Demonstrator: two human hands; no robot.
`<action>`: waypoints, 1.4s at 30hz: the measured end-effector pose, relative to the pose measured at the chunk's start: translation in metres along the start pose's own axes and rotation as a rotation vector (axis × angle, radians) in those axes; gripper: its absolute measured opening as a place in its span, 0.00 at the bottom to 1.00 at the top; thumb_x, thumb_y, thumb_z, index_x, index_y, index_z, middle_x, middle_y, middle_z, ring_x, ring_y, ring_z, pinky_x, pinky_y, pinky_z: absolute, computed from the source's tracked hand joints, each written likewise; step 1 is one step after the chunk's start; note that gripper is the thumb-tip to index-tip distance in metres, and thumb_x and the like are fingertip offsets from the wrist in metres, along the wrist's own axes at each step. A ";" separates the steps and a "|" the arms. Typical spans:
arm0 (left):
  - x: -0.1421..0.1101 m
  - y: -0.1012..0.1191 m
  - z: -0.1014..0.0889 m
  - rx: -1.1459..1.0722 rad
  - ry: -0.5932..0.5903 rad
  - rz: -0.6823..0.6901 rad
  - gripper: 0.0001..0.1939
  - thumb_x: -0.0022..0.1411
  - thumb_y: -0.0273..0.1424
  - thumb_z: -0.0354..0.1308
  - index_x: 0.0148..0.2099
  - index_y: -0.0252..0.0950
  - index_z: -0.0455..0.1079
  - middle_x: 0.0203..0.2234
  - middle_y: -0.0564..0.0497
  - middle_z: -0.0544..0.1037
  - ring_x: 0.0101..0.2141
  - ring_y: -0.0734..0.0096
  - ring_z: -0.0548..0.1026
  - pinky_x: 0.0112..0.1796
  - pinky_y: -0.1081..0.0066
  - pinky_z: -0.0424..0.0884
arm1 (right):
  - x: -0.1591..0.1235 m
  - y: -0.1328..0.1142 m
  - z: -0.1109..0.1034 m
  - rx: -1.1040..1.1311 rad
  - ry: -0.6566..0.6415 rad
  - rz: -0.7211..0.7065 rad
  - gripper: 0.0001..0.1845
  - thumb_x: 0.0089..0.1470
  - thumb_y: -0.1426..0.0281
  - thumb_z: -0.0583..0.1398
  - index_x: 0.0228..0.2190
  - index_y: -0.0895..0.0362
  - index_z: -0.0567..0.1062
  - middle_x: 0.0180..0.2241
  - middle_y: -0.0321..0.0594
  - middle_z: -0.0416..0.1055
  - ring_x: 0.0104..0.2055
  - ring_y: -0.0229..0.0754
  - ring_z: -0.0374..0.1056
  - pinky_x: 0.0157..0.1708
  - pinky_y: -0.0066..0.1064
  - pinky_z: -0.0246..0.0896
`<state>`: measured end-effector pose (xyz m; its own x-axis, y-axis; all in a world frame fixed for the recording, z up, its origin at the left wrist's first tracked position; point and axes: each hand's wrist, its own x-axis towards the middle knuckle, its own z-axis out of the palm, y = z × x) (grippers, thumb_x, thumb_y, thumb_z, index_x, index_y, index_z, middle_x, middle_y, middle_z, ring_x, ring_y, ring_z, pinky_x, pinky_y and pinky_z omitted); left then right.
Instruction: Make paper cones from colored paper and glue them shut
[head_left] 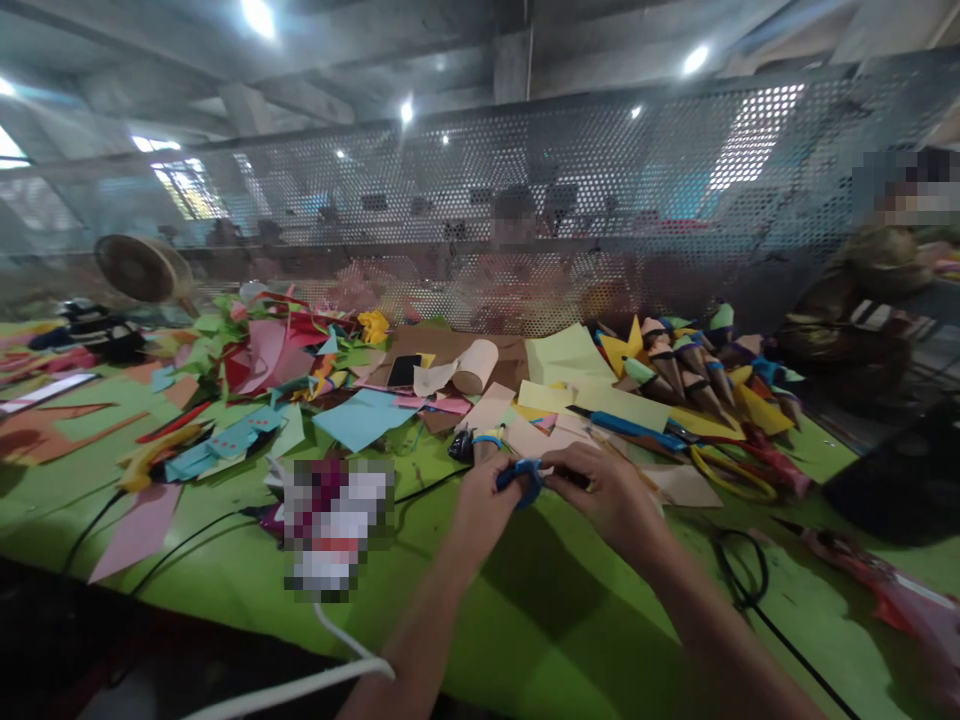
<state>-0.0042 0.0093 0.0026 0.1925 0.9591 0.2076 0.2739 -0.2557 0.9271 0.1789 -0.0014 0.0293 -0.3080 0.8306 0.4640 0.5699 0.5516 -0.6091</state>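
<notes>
One small curled blue piece (531, 484) sits pinched between the fingertips of your left hand (491, 492) and right hand (591, 482), both in a closed grip; just beyond lies a rolled tan paper cylinder (475, 367), smooth and round; flat, angular coloured sheets (360, 418) cover the green bench (555, 610); a perforated screen (450, 200) rises behind.

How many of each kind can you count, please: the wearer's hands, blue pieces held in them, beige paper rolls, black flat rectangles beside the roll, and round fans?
Hands: 2 (left hand, right hand)
Blue piece: 1
Beige paper roll: 1
Black flat rectangle: 1
Round fan: 1
Total: 6
</notes>
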 end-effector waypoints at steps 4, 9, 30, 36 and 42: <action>0.000 0.001 0.000 -0.011 -0.022 -0.012 0.06 0.58 0.31 0.54 0.34 0.35 0.71 0.29 0.52 0.71 0.33 0.67 0.69 0.36 0.71 0.63 | 0.000 -0.003 -0.001 -0.062 -0.013 -0.034 0.07 0.58 0.74 0.61 0.39 0.53 0.78 0.34 0.39 0.76 0.35 0.43 0.71 0.35 0.31 0.62; -0.001 0.006 -0.001 -0.051 -0.052 -0.016 0.06 0.58 0.32 0.55 0.33 0.35 0.71 0.28 0.53 0.69 0.33 0.68 0.68 0.35 0.72 0.63 | 0.001 -0.004 -0.001 -0.138 -0.049 -0.035 0.06 0.57 0.76 0.61 0.36 0.55 0.76 0.33 0.40 0.75 0.35 0.43 0.71 0.34 0.30 0.61; -0.002 0.012 -0.004 -0.234 -0.032 -0.079 0.08 0.58 0.35 0.57 0.35 0.36 0.72 0.31 0.53 0.72 0.36 0.67 0.69 0.42 0.70 0.65 | 0.004 -0.008 0.001 0.709 0.072 0.437 0.13 0.44 0.62 0.67 0.28 0.56 0.72 0.24 0.32 0.64 0.24 0.34 0.58 0.22 0.26 0.55; -0.002 0.012 -0.004 -0.255 -0.043 -0.062 0.10 0.57 0.36 0.59 0.37 0.35 0.74 0.32 0.51 0.75 0.36 0.66 0.71 0.41 0.70 0.66 | 0.004 -0.007 0.001 0.742 0.102 0.449 0.16 0.44 0.59 0.69 0.29 0.56 0.72 0.26 0.33 0.66 0.25 0.35 0.59 0.24 0.26 0.56; -0.002 0.008 -0.001 -0.205 -0.051 -0.056 0.14 0.57 0.40 0.61 0.39 0.34 0.76 0.31 0.50 0.74 0.35 0.66 0.70 0.38 0.70 0.66 | 0.004 -0.005 0.003 0.744 0.100 0.438 0.18 0.44 0.57 0.69 0.29 0.56 0.72 0.24 0.32 0.64 0.25 0.35 0.58 0.25 0.27 0.55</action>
<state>-0.0031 0.0059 0.0097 0.2315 0.9623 0.1427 0.0896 -0.1671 0.9819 0.1726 -0.0006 0.0323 -0.0894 0.9885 0.1221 -0.0356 0.1193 -0.9922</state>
